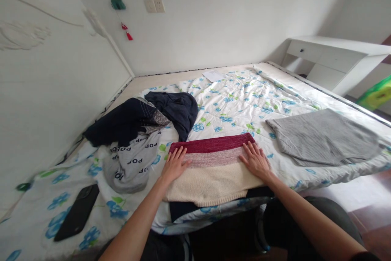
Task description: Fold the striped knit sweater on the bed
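Observation:
A folded knit sweater (214, 175), banded dark red, pink and cream, lies flat at the front edge of the bed. My left hand (175, 164) rests palm down on its left side, fingers spread over the pink and red bands. On the right side my right hand (255, 161) lies flat in the same way, fingertips on the red band. Dark navy fabric (182, 211) shows from under the sweater's near edge. Neither hand grips the cloth.
Left of the sweater sit a heap of navy clothing (174, 108) and a grey garment with POP lettering (134, 171). A black phone (77, 212) lies nearer. To the right is a folded grey ribbed garment (324, 137). A white desk (332, 55) stands beyond the floral-sheeted bed (227, 118).

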`<state>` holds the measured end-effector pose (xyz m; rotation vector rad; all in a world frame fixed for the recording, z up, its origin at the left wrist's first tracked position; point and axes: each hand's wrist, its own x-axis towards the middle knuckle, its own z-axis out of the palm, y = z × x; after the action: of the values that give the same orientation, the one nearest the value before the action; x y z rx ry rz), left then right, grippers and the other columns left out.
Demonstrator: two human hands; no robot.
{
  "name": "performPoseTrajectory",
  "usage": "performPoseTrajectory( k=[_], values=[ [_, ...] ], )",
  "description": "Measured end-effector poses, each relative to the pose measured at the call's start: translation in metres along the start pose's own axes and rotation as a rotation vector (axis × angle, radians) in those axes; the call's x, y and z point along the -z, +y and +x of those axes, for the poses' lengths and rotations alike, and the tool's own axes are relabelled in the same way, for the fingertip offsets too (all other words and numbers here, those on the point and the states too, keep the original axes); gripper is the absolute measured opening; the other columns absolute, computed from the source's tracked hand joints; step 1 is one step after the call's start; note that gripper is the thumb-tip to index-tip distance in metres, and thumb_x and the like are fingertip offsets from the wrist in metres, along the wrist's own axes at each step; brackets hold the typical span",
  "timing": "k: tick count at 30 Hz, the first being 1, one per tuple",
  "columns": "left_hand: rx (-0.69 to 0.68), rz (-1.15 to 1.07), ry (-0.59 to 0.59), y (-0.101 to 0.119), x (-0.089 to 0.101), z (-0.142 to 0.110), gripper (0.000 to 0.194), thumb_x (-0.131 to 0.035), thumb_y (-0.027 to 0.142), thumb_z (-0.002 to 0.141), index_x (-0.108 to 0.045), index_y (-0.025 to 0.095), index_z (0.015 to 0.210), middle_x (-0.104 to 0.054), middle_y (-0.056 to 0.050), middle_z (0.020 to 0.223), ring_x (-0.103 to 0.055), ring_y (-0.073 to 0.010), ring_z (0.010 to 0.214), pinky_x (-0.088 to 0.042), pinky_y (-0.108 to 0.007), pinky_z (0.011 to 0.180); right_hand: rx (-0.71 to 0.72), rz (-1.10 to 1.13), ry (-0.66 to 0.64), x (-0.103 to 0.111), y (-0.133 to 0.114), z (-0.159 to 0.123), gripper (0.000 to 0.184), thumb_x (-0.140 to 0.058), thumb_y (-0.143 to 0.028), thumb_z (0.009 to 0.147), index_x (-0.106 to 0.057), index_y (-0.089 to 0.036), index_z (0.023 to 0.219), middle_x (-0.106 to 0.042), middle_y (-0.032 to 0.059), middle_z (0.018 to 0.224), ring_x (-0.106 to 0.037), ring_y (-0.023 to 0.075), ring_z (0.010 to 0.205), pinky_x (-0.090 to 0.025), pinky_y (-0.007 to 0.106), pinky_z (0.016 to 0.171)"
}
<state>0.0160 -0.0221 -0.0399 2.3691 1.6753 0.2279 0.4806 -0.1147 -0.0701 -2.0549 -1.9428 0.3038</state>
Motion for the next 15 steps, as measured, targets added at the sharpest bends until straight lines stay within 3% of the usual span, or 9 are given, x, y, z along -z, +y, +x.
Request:
performPoseTrajectory(
  k=[4, 6, 8, 10, 12, 15],
  values=[
    [0.081, -0.019, -0.029, -0.017, 0.007, 0.013, 0.083, -0.054, 0.072, 0.105, -0.054, 0.024, 0.173, -0.045, -0.018, 0.184, -0.038, -0.0426, 0.172, -0.031, -0.065, 0.137, -0.106, 0.025, -0.123, 0.001, 0.022, 0.023, 0.085, -0.042, -0.071, 0.113, -0.036, -0.023, 0.183, -0.028, 0.0209, 0.19, -0.02, 0.0428, 0.178, -0.023, 0.079, 0.135],
    [0.056, -0.07, 0.015, -0.02, 0.015, 0.022, 0.077, -0.058, 0.066, 0.103, -0.062, 0.02, 0.166, -0.053, -0.019, 0.179, -0.045, -0.0406, 0.168, -0.034, -0.058, 0.138, -0.095, 0.091, -0.148, 0.008, 0.032, 0.04, 0.083, -0.049, -0.068, 0.11, -0.045, -0.022, 0.178, -0.041, 0.0219, 0.184, -0.033, 0.0418, 0.173, -0.032, 0.071, 0.134],
    [0.071, -0.13, 0.129, -0.025, 0.024, 0.032, 0.072, -0.061, 0.06, 0.101, -0.067, 0.018, 0.159, -0.06, -0.02, 0.172, -0.053, -0.0384, 0.162, -0.039, -0.052, 0.137, -0.139, 0.163, -0.074, 0.02, 0.044, 0.059, 0.08, -0.056, -0.064, 0.107, -0.053, -0.018, 0.172, -0.056, 0.0235, 0.172, -0.052, 0.0394, 0.16, -0.043, 0.058, 0.13],
    [0.174, -0.199, 0.233, -0.034, 0.035, 0.041, 0.07, -0.065, 0.059, 0.097, -0.07, 0.016, 0.154, -0.066, -0.022, 0.164, -0.062, -0.0386, 0.153, -0.045, -0.052, 0.132, -0.258, 0.209, 0.023, 0.033, 0.058, 0.078, 0.079, -0.061, -0.061, 0.104, -0.058, -0.013, 0.166, -0.067, 0.0256, 0.159, -0.067, 0.0381, 0.143, -0.051, 0.049, 0.121],
    [0.303, -0.315, 0.235, -0.045, 0.042, 0.048, 0.07, -0.07, 0.062, 0.092, -0.074, 0.015, 0.143, -0.075, -0.024, 0.15, -0.071, -0.0396, 0.138, -0.053, -0.053, 0.123, -0.353, 0.253, 0.006, 0.044, 0.07, 0.093, 0.072, -0.064, -0.06, 0.102, -0.069, -0.01, 0.153, -0.077, 0.0239, 0.141, -0.075, 0.0373, 0.126, -0.056, 0.044, 0.108],
    [0.354, -0.55, 0.133, -0.058, 0.046, 0.055, 0.065, -0.075, 0.075, 0.082, -0.082, 0.018, 0.112, -0.086, -0.018, 0.12, -0.079, -0.0375, 0.115, -0.06, -0.05, 0.11, -0.321, 0.346, -0.183, 0.052, 0.076, 0.106, 0.055, -0.062, -0.063, 0.102, -0.084, -0.014, 0.114, -0.084, 0.0143, 0.106, -0.077, 0.0326, 0.103, -0.056, 0.037, 0.089]
  ],
)
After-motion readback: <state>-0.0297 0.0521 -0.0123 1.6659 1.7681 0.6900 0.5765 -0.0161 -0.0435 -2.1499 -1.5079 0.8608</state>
